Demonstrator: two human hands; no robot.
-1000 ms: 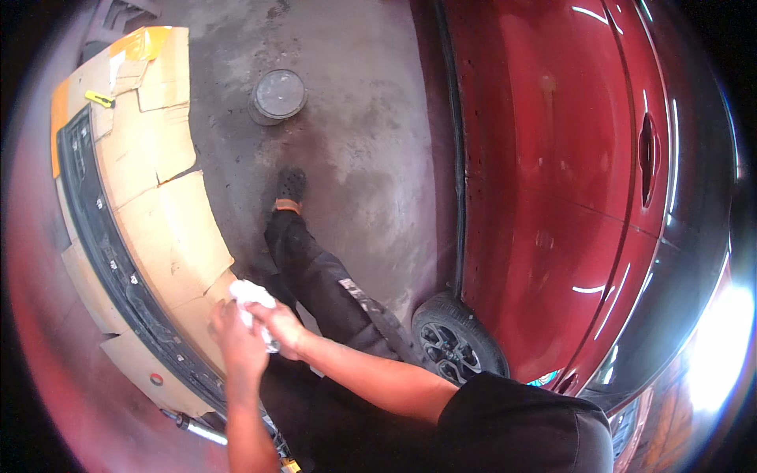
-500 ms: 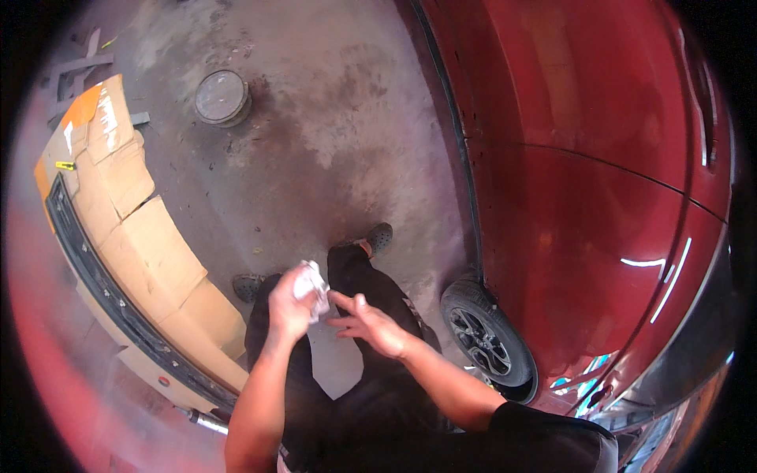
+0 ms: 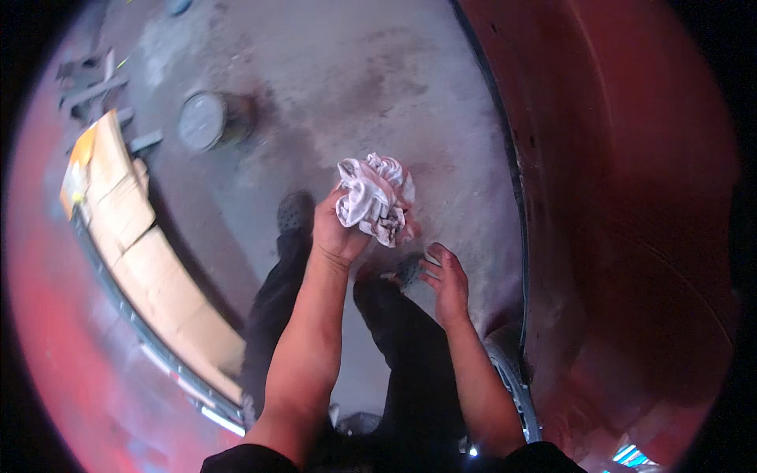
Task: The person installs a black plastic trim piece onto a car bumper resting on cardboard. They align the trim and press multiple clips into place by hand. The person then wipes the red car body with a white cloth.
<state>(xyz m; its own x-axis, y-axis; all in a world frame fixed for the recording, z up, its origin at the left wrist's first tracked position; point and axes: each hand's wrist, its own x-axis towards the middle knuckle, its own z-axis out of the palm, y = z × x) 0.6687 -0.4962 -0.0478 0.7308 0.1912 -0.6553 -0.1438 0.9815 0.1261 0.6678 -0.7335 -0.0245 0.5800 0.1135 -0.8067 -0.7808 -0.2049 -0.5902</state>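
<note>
A crumpled whitish rag (image 3: 374, 201) with pinkish and dark stains bunches out of my left hand (image 3: 335, 229), whose fingers are closed round its left side. The cloth is held out in front of me above the concrete floor. To its lower right, apart from it, my right hand (image 3: 449, 284) is raised with nothing in it. Its fingers are a little bent and spread from one another. Both forearms reach forward over my dark trousers.
A dark red car body (image 3: 623, 205) fills the right side, with a wheel (image 3: 512, 378) low beside my right forearm. A round lidded bucket (image 3: 203, 122) stands ahead on the left. Cardboard (image 3: 173, 284) with a long dark strip (image 3: 130, 303) along it lies at left.
My left hand has moved forward with the rag, which now bulges out more fully. My right hand has drawn away from it to the right. The view has shifted, and my feet have moved.
</note>
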